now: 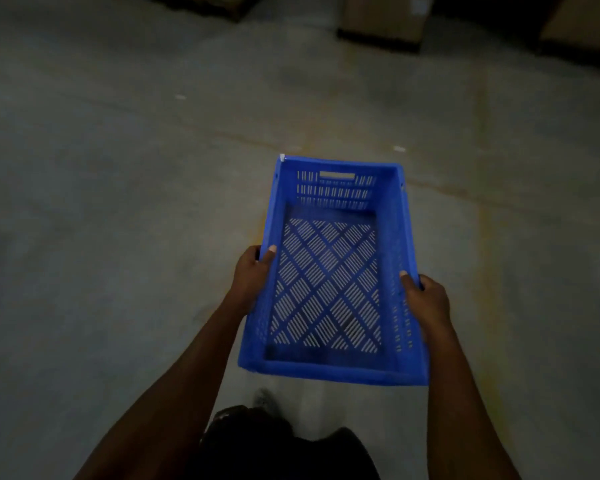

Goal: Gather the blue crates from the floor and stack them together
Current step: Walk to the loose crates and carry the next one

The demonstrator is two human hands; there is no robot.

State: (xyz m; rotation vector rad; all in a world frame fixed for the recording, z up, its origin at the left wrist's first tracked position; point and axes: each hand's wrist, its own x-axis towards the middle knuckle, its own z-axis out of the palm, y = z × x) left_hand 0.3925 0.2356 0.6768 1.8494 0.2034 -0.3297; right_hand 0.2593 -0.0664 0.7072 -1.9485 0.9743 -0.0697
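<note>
Blue slotted plastic crate [329, 271] held above grey concrete floor [118, 168], left hand [253, 275] and right hand [426, 299] gripping opposite long rims, thumbs inside; brown cardboard boxes [385, 19] beyond.

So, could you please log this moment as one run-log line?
blue crate: empty, carried above floor | left hand: grips left rim | right hand: grips right rim | stack: not in view

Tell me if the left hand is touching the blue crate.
Touching. The head view shows the left hand gripping the long left rim of the blue crate, thumb hooked over inside.
</note>
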